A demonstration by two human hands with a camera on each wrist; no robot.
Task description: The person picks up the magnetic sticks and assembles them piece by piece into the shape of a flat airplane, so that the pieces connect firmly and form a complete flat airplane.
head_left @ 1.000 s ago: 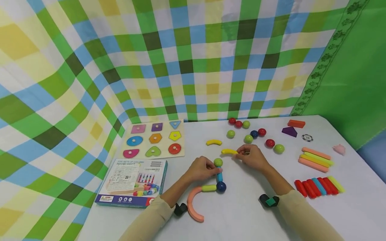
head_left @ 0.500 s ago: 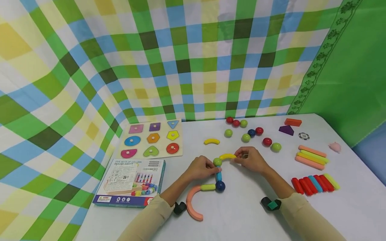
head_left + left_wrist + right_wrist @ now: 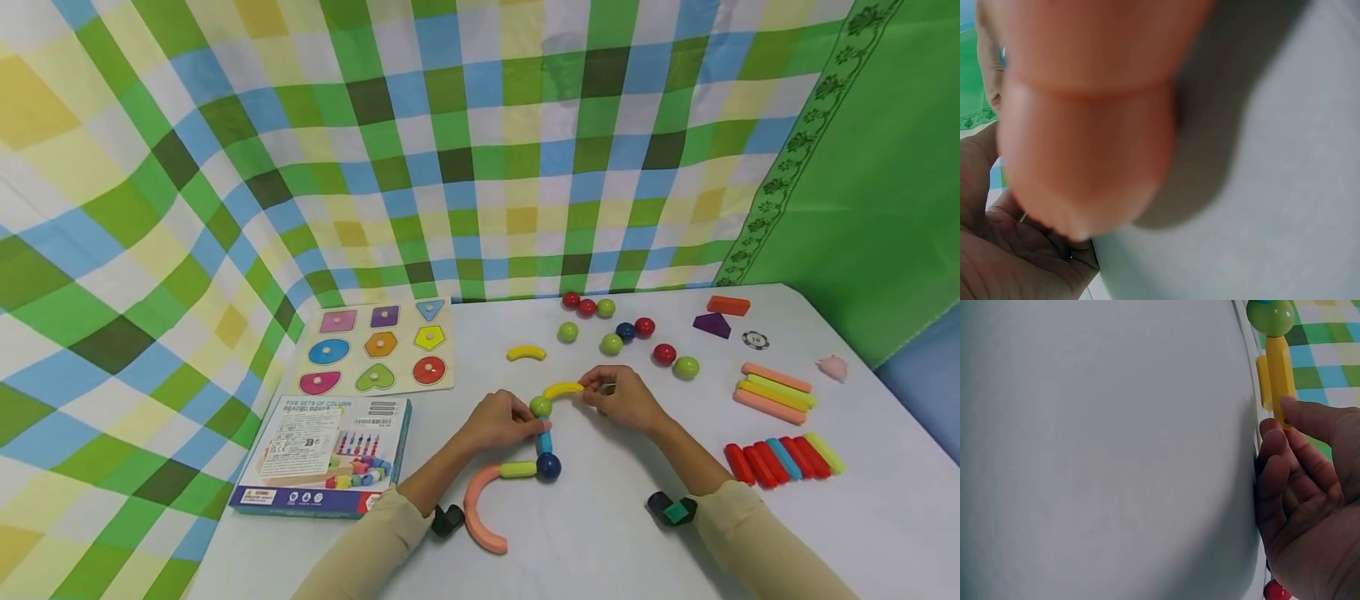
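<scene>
My left hand [image 3: 497,421] pinches a light-blue rod [image 3: 545,444] between thumb and fingers. A green ball [image 3: 541,407] sits at the rod's far end and a dark blue ball [image 3: 548,467] at its near end. From the dark blue ball a yellow-green rod [image 3: 517,470] leads left to curved salmon pieces [image 3: 474,507], which loom blurred in the left wrist view. My right hand [image 3: 622,398] grips one end of a yellow curved piece [image 3: 562,389] with thumb and fingertips. The other end of that piece meets the green ball, as the right wrist view also shows.
A second yellow curved piece [image 3: 527,353] lies behind. Red, green and blue balls [image 3: 612,344] are scattered at the back right. Coloured rods [image 3: 780,460] lie in rows at the right. At the left are a shape puzzle board [image 3: 401,379] and a toy box [image 3: 322,454].
My right hand has brought the yellow curved piece left and slightly down, so its end now meets the green ball. The left hand keeps its hold on the blue rod.
</scene>
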